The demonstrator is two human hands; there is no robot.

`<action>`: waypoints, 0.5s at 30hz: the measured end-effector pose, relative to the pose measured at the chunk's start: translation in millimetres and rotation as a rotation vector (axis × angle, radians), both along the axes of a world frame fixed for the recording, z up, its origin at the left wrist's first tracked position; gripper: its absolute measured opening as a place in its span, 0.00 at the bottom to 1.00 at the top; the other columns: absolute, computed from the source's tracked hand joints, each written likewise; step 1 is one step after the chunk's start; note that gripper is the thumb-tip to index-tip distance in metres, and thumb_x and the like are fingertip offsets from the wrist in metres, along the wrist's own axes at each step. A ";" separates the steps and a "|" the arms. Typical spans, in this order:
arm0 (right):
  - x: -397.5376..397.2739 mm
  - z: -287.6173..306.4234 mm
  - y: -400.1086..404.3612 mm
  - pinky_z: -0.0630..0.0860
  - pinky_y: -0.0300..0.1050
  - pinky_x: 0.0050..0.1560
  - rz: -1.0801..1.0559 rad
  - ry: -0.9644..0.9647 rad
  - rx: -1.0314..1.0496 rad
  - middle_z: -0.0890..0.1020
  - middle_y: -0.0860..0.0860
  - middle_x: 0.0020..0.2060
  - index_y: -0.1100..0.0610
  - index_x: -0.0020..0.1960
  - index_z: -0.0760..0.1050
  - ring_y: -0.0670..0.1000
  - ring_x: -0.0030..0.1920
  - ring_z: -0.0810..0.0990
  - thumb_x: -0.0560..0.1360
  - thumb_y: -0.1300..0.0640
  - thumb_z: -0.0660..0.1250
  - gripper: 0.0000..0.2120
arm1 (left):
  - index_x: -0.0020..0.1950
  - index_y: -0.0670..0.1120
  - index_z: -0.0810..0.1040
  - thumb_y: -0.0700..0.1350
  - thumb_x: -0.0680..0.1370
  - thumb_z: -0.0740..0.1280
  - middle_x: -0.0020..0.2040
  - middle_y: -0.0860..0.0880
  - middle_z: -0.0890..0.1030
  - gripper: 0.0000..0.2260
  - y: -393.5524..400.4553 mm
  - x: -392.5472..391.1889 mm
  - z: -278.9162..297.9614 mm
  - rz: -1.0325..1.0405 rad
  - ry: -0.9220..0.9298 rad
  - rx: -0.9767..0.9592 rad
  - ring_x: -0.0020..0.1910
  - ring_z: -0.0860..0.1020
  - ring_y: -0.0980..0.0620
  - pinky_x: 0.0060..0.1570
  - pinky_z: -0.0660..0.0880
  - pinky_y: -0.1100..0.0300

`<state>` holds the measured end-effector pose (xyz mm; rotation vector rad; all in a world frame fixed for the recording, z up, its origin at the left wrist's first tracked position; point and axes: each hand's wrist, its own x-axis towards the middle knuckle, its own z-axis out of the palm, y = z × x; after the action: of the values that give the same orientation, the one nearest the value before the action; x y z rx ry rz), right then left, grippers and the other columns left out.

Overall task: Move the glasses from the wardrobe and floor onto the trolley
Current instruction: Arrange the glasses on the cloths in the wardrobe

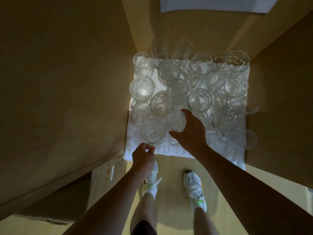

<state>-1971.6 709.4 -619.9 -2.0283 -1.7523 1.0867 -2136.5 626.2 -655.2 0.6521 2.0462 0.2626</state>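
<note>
Glasses [199,99], approx two dozen, clear, crowd a white cloth [169,148] on the wardrobe [67,82] floor, betw tan side panels; lit from above so rims glare. Mix of types: tall plain tumblers at the back, faceted mugs w/ handles in the mid rows, a few rounder ones at the right edge partly off the cloth; all upright, many touching or overlapping in view, exact count can't be told. Below the cloth, tan floor w/ the person's legs and two white sneakers [194,187] w/ neon accents. Cardboard piece w/ a label [111,173] lies lower left, beside the wardrobe edge. Right hand [191,131] reaches over the front row, thumb and fingers spread round a small plain tumbler [176,122], touching its rim and side; whether it's clamped tight can't be told. Left hand [144,156] is at the cloth's front edge, fingers curled, pinching the handle of a faceted mug [152,132] that sits front left, just beside the small tumbler.
</note>
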 end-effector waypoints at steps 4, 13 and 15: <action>1.2 7.0 -0.7 0.67 0.39 0.55 -0.017 0.004 0.010 0.81 0.49 0.61 0.51 0.72 0.68 0.52 0.62 0.78 0.63 0.49 0.82 0.41 | 0.53 0.46 0.80 0.47 0.80 0.68 0.41 0.59 0.75 0.06 0.6 -2.2 9.5 -0.006 -0.004 0.015 0.36 0.73 0.63 0.29 0.67 0.78; 9.7 49.4 0.2 0.67 0.38 0.58 -0.018 0.032 0.021 0.80 0.49 0.64 0.53 0.73 0.67 0.52 0.64 0.77 0.64 0.49 0.82 0.42 | 0.58 0.43 0.80 0.47 0.81 0.67 0.50 0.51 0.78 0.11 -1.9 0.9 52.7 -0.068 0.029 0.035 0.50 0.75 0.53 0.48 0.69 0.60; 14.8 59.8 3.6 0.69 0.40 0.60 -0.022 0.030 0.034 0.80 0.50 0.64 0.53 0.73 0.67 0.52 0.64 0.77 0.65 0.49 0.82 0.42 | 0.59 0.42 0.80 0.47 0.81 0.67 0.53 0.50 0.80 0.11 -2.0 4.5 63.5 -0.095 0.035 0.038 0.52 0.76 0.51 0.50 0.70 0.60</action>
<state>-1956.8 713.0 -560.1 -1.9966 -1.7179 1.0681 -2132.0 624.2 -591.7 0.7804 2.0413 0.2369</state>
